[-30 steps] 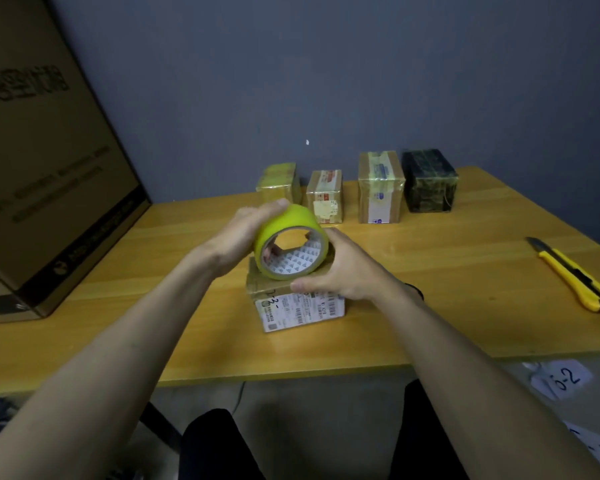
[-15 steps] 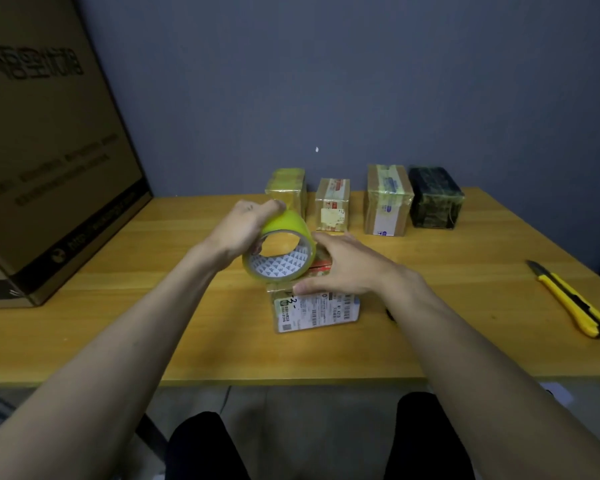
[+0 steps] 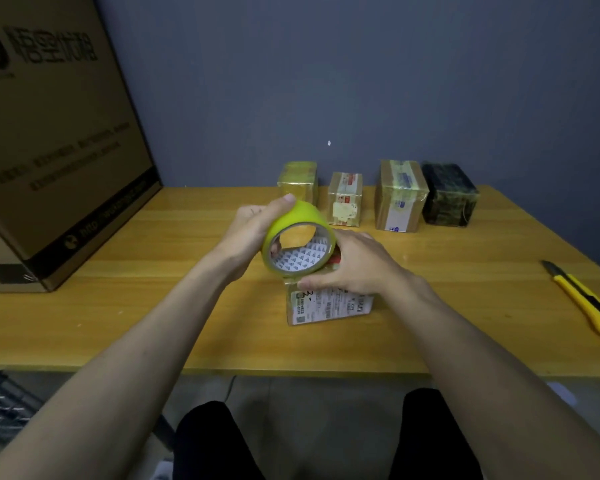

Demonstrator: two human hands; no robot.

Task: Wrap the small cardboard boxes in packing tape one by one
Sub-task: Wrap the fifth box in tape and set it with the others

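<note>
A small brown cardboard box with a white printed shipping label [image 3: 329,304] on its near face sits on the wooden table [image 3: 153,299], a little right of the middle and closer to the near edge than to the far one. The left hand [image 3: 248,233] grips a roll of yellow-green packing tape [image 3: 297,237], thumb over the top of the outer band and fingers behind it, holding the roll tilted just above the box's top left part so that its open core faces the camera. The right hand [image 3: 355,263] lies over the top of the box with its fingers curved along the roll's lower right rim and its thumb at the box's upper front edge; whether it pinches a loose tape end I cannot tell. The box lies directly under both hands, its long axis running left to right along the table's near edge, and the right hand is the one touching it. My judgement is that the coming move turns on drawing tape from the roll across that long top face, left to right. Along the far edge stand four small boxes already taped [image 3: 374,197], one of them dark. A yellow utility knife [image 3: 584,301] lies near the right edge, well apart from the hands, and a large brown carton [image 3: 49,150] fills the left end.
</note>
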